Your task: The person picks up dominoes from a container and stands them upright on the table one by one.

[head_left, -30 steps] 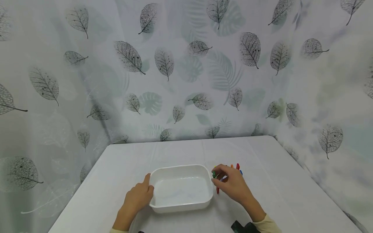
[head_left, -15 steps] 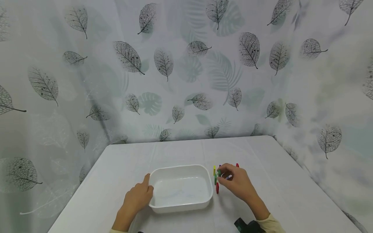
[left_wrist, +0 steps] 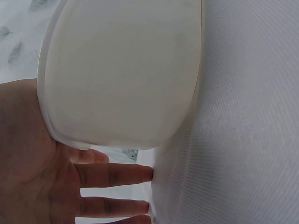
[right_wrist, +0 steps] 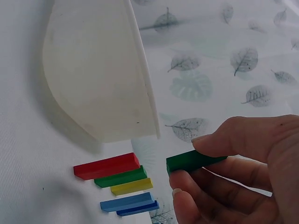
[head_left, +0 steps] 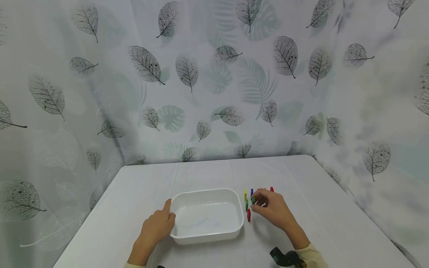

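A white rectangular dish (head_left: 207, 235) stands on the table. My left hand (head_left: 156, 225) rests against its left end, and in the left wrist view several fingers (left_wrist: 114, 174) stretch out straight beside the dish's corner. To the right of the dish, my right hand (head_left: 272, 209) pinches a green block (right_wrist: 187, 162) between thumb and fingers, holding it up. Below it in the right wrist view, a red block (right_wrist: 107, 166), a second green block (right_wrist: 122, 177), a yellow block (right_wrist: 133, 186), a light blue block (right_wrist: 127, 203) and a dark blue block (right_wrist: 138, 208) stand in rows.
Another red block (head_left: 272, 189) shows just beyond my right hand. A white cloth covers the table (head_left: 214, 175). Leaf-printed curtains (head_left: 201, 93) hang behind it and along both sides. A dark device (head_left: 285, 257) sits at my right wrist.
My right hand, with the green block in it, has moved slightly right, away from the dish's rim, uncovering the yellow, blue, green and red blocks. The left hand and dish stay put.
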A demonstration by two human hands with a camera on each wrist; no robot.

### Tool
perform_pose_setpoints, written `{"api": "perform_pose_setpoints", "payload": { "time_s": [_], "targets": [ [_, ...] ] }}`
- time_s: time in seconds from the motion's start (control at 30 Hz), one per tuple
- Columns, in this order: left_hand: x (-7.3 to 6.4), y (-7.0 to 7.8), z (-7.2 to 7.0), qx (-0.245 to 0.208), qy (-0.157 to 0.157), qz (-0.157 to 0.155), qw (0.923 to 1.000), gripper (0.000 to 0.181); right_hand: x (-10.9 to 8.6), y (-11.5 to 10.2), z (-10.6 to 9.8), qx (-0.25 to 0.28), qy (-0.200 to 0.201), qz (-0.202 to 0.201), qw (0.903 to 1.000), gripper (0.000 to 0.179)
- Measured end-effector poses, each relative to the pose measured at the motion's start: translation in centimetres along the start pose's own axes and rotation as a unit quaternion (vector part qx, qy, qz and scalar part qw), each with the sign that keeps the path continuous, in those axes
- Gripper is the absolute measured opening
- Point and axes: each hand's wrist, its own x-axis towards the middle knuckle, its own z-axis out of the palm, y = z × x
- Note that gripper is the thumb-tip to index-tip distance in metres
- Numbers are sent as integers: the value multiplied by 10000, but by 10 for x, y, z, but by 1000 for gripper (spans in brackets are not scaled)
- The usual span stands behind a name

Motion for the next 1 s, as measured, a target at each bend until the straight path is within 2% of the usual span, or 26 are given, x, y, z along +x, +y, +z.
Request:
{"api": "perform_pose_setpoints", "payload": {
  "time_s": [0.27, 1.0],
  "targets": [
    [-1, 1, -2, -7, 9, 73, 10000, 58, 2, 5, 0, -20, -161, 483, 9987, 21],
    [-3, 2, -1, -23, 6, 59, 10000, 58, 1, 19, 3, -152, -628, 765, 9950, 25]
  ]
}}
